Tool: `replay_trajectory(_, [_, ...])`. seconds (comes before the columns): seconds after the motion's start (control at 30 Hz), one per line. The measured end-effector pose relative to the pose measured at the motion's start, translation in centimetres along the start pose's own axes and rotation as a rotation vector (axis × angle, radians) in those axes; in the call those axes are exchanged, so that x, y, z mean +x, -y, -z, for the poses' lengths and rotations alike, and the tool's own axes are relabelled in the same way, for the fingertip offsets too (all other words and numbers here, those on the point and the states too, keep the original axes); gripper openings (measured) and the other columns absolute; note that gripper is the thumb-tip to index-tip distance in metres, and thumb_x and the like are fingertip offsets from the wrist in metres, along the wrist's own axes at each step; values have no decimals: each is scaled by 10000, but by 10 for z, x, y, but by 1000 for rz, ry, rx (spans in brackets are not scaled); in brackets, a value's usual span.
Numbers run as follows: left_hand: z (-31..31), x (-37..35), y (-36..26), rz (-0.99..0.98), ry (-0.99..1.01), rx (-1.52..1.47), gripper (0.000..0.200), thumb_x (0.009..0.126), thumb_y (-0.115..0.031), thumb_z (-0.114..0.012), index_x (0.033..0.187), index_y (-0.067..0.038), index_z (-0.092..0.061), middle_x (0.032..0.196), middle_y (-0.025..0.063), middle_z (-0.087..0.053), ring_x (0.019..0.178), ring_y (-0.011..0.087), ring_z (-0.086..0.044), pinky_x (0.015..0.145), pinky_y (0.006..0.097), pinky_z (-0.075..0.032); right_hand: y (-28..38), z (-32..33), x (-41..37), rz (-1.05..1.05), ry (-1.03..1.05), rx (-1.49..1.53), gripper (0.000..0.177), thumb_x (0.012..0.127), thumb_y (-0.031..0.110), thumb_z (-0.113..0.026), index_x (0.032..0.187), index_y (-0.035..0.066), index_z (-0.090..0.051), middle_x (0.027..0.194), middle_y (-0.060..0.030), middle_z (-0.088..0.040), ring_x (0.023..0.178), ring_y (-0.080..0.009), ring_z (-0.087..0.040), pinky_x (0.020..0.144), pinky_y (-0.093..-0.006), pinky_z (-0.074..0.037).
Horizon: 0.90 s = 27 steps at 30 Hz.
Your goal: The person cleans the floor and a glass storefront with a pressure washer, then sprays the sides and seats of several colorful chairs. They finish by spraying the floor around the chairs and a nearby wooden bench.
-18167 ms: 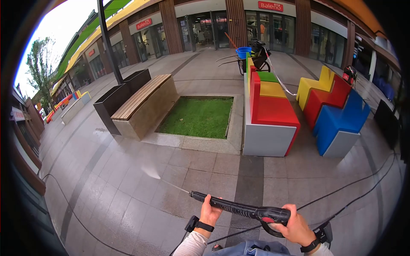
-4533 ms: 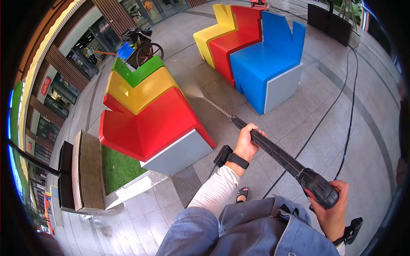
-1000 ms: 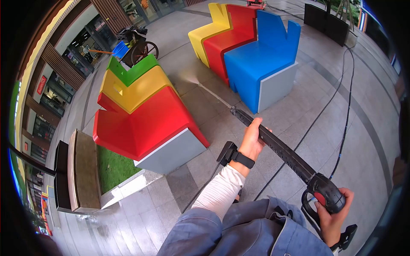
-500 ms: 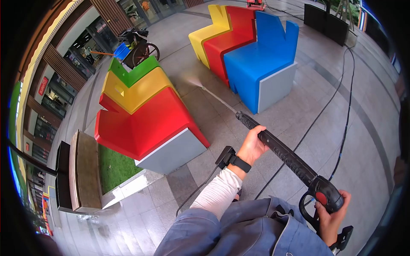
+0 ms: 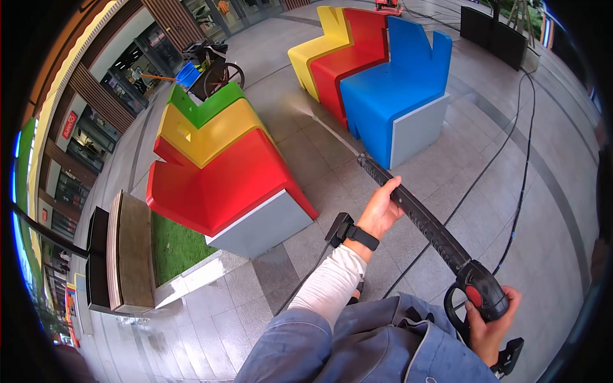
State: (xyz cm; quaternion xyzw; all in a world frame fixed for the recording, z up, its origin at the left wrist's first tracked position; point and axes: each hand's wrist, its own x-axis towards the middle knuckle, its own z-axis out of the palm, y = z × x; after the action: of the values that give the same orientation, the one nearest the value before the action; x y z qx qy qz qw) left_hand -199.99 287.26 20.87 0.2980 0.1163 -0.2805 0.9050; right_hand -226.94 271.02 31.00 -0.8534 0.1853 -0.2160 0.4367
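Both my hands hold a black pressure washer gun (image 5: pixel 426 220). My left hand (image 5: pixel 382 209) wraps round the ribbed barrel from its left side. At the rear, my right hand (image 5: pixel 491 327) grips the handle behind the trigger guard, beside a red round patch; its fingers are partly hidden. A thin metal lance runs forward from the barrel, and a fan of water spray (image 5: pixel 302 110) leaves its tip. The spray points at the paving between a blue seat (image 5: pixel 397 83) with red and yellow seats behind it and a red bench (image 5: pixel 220 182) with yellow and green sections.
Black hoses (image 5: pixel 520 185) trail over the grey paving on the right. A wheeled cart (image 5: pixel 214 76) with a blue bucket (image 5: pixel 187 75) stands beyond the green seat. A wooden planter box (image 5: pixel 135 252) and artificial grass (image 5: pixel 179 246) lie at left. Dark planters (image 5: pixel 491 38) stand back right.
The spray tip has shifted slightly right and up in view. The seats also sit a little further right as the camera turns slightly. Both hands keep their hold.
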Motion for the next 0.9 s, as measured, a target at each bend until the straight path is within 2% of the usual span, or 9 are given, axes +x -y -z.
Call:
replay_trajectory(0.23, [1, -3, -7, -4, -1, 8, 183, 799, -202, -572, 869, -89, -446, 776, 95, -529, 740, 252, -555, 682, 417, -469, 13, -6, 4, -121, -51, 174, 558, 580, 23, -702, 1021, -4, -360, 890, -94, -429, 825, -164, -470, 772, -267, -380])
replay_trajectory(0.3, [3, -3, -6, -6, -11, 2, 183, 800, -203, -570, 870, -87, -447, 776, 91, -527, 740, 251, -555, 685, 414, -468, 7, -2, 5, 85, -22, -43, 566, 602, 27, -693, 1054, 13, -352, 894, -82, -450, 804, -147, -475, 743, -247, -389])
replay_trajectory(0.43, [1, -8, -10, 4, -19, 19, 183, 802, -206, -565, 870, -79, -451, 775, 84, -529, 743, 248, -557, 683, 403, -467, 7, -3, 6, -45, 5, 67, 581, 576, 22, -703, 1035, -5, -347, 903, -101, -420, 836, -162, -473, 774, -268, -381])
replay_trajectory(0.53, [-3, -1, -10, -16, 17, -6, 187, 804, -207, -561, 876, -71, -454, 766, 82, -532, 738, 245, -560, 673, 397, -470, 10, -5, 5, 11, -15, 68, 558, 603, 27, -688, 1052, 9, -358, 907, -91, -447, 830, -152, -475, 764, -249, -382])
replay_trajectory(0.63, [-6, 5, -14, 9, 27, 29, 184, 808, -203, -557, 882, -68, -456, 745, 79, -530, 726, 241, -563, 667, 389, -475, 12, -7, 5, 100, -52, -55, 551, 607, 26, -687, 1049, 8, -359, 889, -86, -457, 813, -154, -483, 761, -249, -388])
replay_trajectory(0.7, [-9, 9, -16, 11, 36, 31, 184, 808, -200, -554, 887, -66, -456, 737, 77, -528, 721, 240, -563, 666, 388, -477, 20, -12, 4, -44, -66, 102, 557, 595, 18, -694, 1032, -11, -350, 918, -99, -407, 839, -160, -469, 773, -260, -381])
replay_trajectory(0.8, [-11, 15, -12, 16, 38, 38, 185, 808, -196, -550, 897, -66, -453, 729, 75, -525, 713, 239, -562, 665, 389, -479, 22, -12, 1, -129, -69, 86, 545, 592, 10, -693, 1024, -15, -360, 916, -100, -407, 837, -169, -469, 773, -268, -380])
replay_trajectory(0.83, [-13, 18, -12, 17, 32, 50, 186, 807, -193, -548, 902, -67, -451, 729, 76, -525, 712, 238, -561, 666, 391, -479, 20, -13, 1, -126, -74, 84, 545, 592, 10, -693, 1024, -15, -360, 916, -100, -407, 837, -169, -469, 773, -268, -380])
replay_trajectory(0.9, [-13, 19, -12, 30, 43, 57, 188, 804, -193, -550, 902, -67, -449, 734, 76, -526, 710, 238, -560, 666, 391, -478, 12, -13, 1, 36, -104, -17, 536, 591, 4, -691, 1017, -17, -368, 915, -103, -408, 837, -176, -470, 775, -272, -379])
